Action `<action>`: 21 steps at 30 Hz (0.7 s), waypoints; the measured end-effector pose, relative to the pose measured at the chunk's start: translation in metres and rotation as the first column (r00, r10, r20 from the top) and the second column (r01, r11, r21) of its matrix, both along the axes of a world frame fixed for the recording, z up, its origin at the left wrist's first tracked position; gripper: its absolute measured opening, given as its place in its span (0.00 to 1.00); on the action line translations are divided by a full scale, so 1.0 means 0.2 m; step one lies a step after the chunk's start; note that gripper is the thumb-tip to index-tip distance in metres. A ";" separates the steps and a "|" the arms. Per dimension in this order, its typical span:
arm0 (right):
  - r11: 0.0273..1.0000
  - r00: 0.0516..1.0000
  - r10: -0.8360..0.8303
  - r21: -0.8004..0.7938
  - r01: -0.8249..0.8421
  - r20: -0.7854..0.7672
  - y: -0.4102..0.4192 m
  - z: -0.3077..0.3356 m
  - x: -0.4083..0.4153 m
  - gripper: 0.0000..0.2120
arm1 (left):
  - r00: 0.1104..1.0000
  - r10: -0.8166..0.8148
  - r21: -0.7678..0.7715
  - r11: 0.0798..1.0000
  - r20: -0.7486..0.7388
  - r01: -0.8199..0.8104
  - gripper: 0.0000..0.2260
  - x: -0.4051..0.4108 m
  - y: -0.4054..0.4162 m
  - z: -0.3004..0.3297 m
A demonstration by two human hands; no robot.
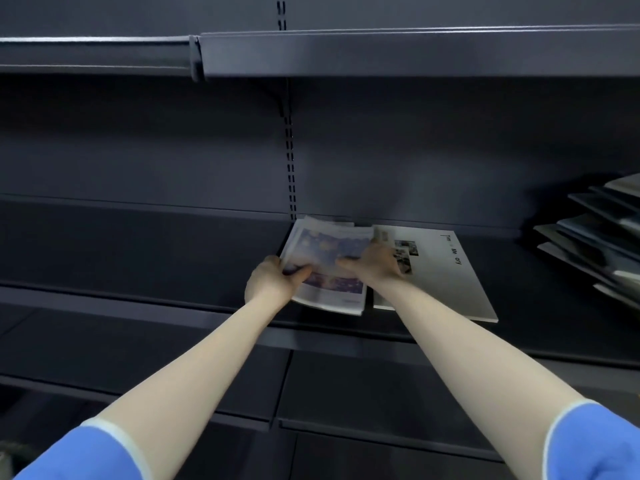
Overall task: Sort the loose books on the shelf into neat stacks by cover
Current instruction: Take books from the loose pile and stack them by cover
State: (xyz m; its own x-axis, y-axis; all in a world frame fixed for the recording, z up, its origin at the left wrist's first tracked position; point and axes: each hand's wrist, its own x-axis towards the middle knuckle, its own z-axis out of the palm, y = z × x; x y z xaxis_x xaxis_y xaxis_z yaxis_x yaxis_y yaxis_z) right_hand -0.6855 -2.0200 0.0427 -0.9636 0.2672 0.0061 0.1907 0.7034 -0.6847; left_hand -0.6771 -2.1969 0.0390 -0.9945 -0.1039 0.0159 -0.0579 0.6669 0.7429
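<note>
left hand (273, 278) and right hand (372, 263) grasp blue stack (329, 268) by side edges on shelf (138, 258), beside white book (440, 271); possibly lifted slightly. bare shelf left; loose pile (595, 237) far right.

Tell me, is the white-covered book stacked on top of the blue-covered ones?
No, the white-covered book lies flat beside the blue-covered stack, to its right.
</note>
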 end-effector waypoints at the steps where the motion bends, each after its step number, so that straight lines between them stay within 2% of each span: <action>1: 1.000 1.000 0.010 -0.008 -0.010 0.007 -0.01 -0.02 -0.01 0.33 | 1.000 0.004 -0.029 1.000 0.001 -0.004 0.25 -0.02 0.00 -0.02; 6: 0.999 0.999 0.026 0.040 -0.027 0.026 -0.04 -0.12 -0.14 0.31 | 0.998 0.038 -0.071 0.997 -0.055 -0.042 0.25 -0.09 0.01 -0.12; 9: 0.998 0.999 0.003 0.056 -0.005 0.044 -0.05 -0.11 -0.17 0.34 | 0.991 0.060 -0.074 0.995 -0.121 -0.069 0.25 -0.13 0.01 -0.16; 11: 0.999 0.998 -0.015 0.050 0.012 0.060 -0.05 -0.12 -0.21 0.35 | 0.984 0.058 -0.125 0.989 -0.167 -0.079 0.25 -0.15 0.02 -0.18; 16: 0.995 0.998 -0.023 0.102 0.017 0.062 -0.05 -0.13 -0.28 0.29 | 0.968 0.063 -0.278 0.952 -0.241 -0.131 0.26 -0.21 0.04 -0.19; 21: 0.989 0.997 -0.049 0.144 0.040 0.055 -0.07 -0.13 -0.35 0.25 | 0.972 0.051 -0.381 0.914 -0.230 -0.138 0.25 -0.32 0.06 -0.20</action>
State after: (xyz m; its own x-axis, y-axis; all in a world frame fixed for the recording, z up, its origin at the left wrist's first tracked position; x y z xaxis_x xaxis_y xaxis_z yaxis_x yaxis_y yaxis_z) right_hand -0.7552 -2.0348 0.0175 -0.9506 0.3102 -0.0083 0.2605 0.7832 -0.5646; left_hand -0.7407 -2.1854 -0.0005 -0.9492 -0.1390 0.2824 -0.0061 0.9052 0.4250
